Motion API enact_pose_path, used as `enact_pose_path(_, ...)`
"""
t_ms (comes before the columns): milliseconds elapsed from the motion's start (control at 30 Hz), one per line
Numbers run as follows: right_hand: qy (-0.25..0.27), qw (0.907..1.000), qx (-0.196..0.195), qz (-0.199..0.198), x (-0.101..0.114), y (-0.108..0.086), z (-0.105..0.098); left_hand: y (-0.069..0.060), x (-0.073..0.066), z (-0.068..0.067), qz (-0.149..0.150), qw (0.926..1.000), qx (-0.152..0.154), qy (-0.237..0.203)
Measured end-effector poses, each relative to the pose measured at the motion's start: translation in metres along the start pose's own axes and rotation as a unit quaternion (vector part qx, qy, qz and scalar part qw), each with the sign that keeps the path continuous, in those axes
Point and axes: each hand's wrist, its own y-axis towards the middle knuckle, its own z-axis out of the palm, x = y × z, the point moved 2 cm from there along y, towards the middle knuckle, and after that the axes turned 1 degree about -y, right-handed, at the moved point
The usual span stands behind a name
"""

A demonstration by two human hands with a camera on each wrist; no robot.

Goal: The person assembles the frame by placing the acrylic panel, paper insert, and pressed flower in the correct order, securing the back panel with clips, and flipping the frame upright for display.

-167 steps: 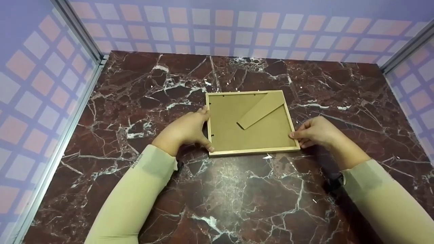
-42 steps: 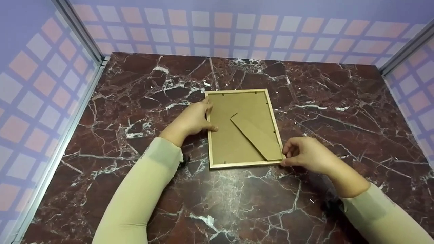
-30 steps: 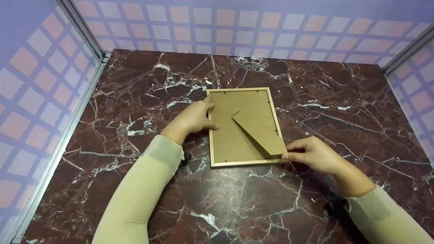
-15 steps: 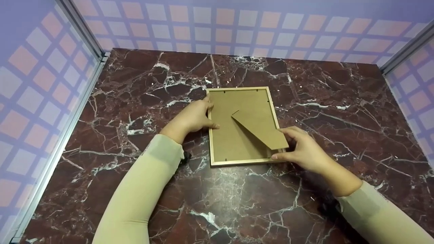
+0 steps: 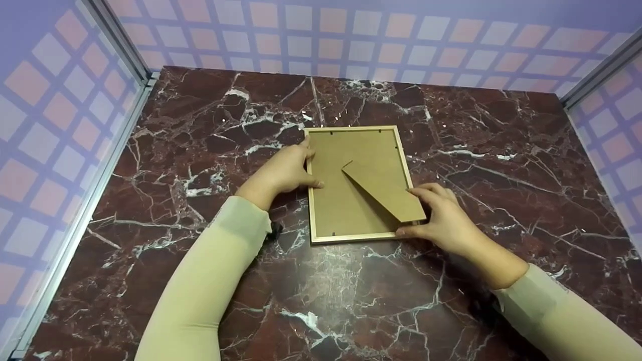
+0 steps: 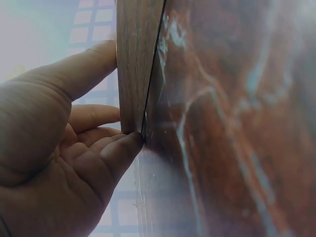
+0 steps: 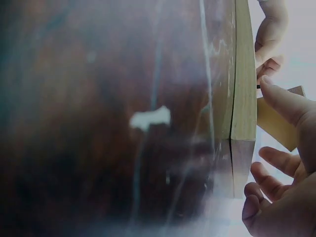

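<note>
A picture frame (image 5: 354, 236) with a pale wooden rim lies back side up on the table. Its brown easel stand (image 5: 388, 193) is tilted up from the backing, the wide end at the lower right. My left hand (image 5: 281, 173) grips the frame's left edge, thumb on top; in the left wrist view, the fingers (image 6: 123, 148) bear on the frame's side (image 6: 133, 64). My right hand (image 5: 444, 218) is around the stand's wide end, index finger at one side and thumb by the lower rim. In the right wrist view the thumb (image 7: 284, 101) crosses before the stand (image 7: 277, 123).
The table (image 5: 331, 301) has a dark red marble pattern with white veins. Small white specks lie scattered on it. Checkered panels (image 5: 351, 45) close off the back and sides, with metal posts (image 5: 118, 40) at the corners.
Over the earlier frames, the frame turned from lying sideways to upright. My right hand then lifted the stand's wide end off the backing. In the last half second hardly anything has moved.
</note>
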Motion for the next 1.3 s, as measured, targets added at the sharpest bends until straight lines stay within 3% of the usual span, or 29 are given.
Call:
enact_pose_path(200,0.040,0.9985,0.009,0.037,-0.005,0.002,0.003,0.001,0.001,0.001,0.001,1.0000,0.001,-0.001)
enact_pose_path(733,0.057,0.9974,-0.010,0.044,-0.006,0.005,0.008,0.003,0.000,0.000,-0.005,1.0000,0.007,0.006)
enact_pose_path(1033,0.111,0.9918,-0.013,0.062,-0.001,0.010,0.011,0.003,-0.001,-0.001,-0.013,0.9997,0.013,0.018)
enact_pose_path(1300,0.063,0.9951,0.012,0.076,0.004,0.014,0.008,0.002,-0.002,-0.001,-0.011,0.9997,0.013,0.017)
